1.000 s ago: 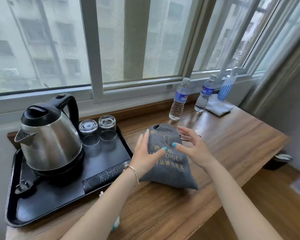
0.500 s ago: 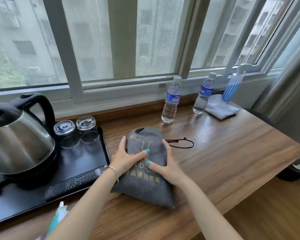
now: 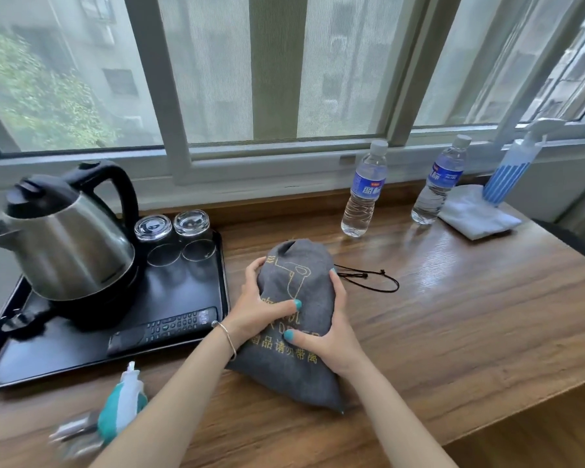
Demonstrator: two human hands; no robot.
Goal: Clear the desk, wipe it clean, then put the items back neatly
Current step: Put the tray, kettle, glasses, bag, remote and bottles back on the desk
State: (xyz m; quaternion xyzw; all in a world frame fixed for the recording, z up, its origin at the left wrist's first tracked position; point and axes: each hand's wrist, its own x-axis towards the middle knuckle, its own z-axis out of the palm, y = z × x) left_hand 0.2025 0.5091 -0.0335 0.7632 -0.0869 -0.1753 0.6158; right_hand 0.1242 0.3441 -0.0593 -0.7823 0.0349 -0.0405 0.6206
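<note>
Both hands clasp a grey drawstring hair-dryer bag (image 3: pixel 298 332) that lies on the wooden tabletop (image 3: pixel 453 332), just right of a black tray (image 3: pixel 81 352). The left hand (image 3: pixel 260 305) wraps the bag's left side, fingers curled over its upper edge and thumb pressed across the printed front; the right hand (image 3: pixel 331 336) grips the right side the same way, its thumb lying on the yellow lettering. The bag's black cord (image 3: pixel 368 280) trails loose on the wood to the right.

On the tray stand a steel electric kettle (image 3: pixel 68 238) on its base, two upturned glasses (image 3: pixel 174 238) side by side at the back corner, and a remote control (image 3: pixel 164 329) along the front edge. Two water bottles (image 3: pixel 363 194) stand upright near the window, well apart from each other; beside the right one a folded white cloth (image 3: pixel 477 216) carries a blue-striped spray bottle (image 3: pixel 510 170). A teal-and-white bottle (image 3: pixel 124 403) lies near the tabletop's front edge (blurred, so its label is unreadable).
</note>
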